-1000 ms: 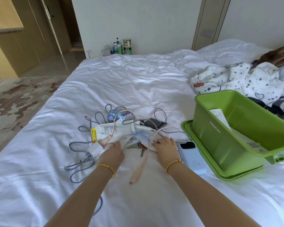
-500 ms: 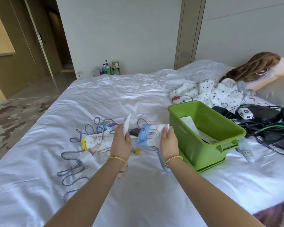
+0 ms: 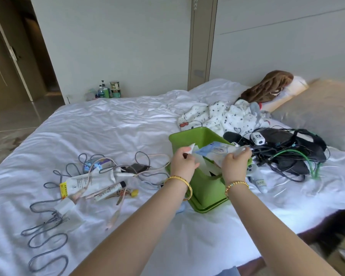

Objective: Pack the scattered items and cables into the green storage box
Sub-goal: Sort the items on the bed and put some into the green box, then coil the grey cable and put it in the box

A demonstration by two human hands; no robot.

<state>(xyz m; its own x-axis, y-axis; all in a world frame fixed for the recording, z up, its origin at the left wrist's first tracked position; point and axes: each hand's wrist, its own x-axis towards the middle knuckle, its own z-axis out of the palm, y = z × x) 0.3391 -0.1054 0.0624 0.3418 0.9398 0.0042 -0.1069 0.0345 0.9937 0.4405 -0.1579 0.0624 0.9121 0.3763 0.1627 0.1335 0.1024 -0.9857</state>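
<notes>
Green storage box (image 3: 204, 188) sits on the white bed (image 3: 116, 126). Over its opening, right hand (image 3: 234, 166) grips a blue-and-white wipes packet (image 3: 215, 151); left hand (image 3: 182, 163) pinches a white tube (image 3: 192, 146). Grey cable (image 3: 46, 234) and cream tubes (image 3: 88, 181) lie scattered to the left.

Glossy smooth plastic green box (image 3: 205, 188), crinkled white cloth bedsheet (image 3: 112, 124), and a shiny plastic-film packet (image 3: 215, 151).

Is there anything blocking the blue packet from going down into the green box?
Nothing visible blocks it. The right hand holds the blue packet directly above the open green box, and the left hand holds a white item beside it. White papers already lie inside, with room left.
</notes>
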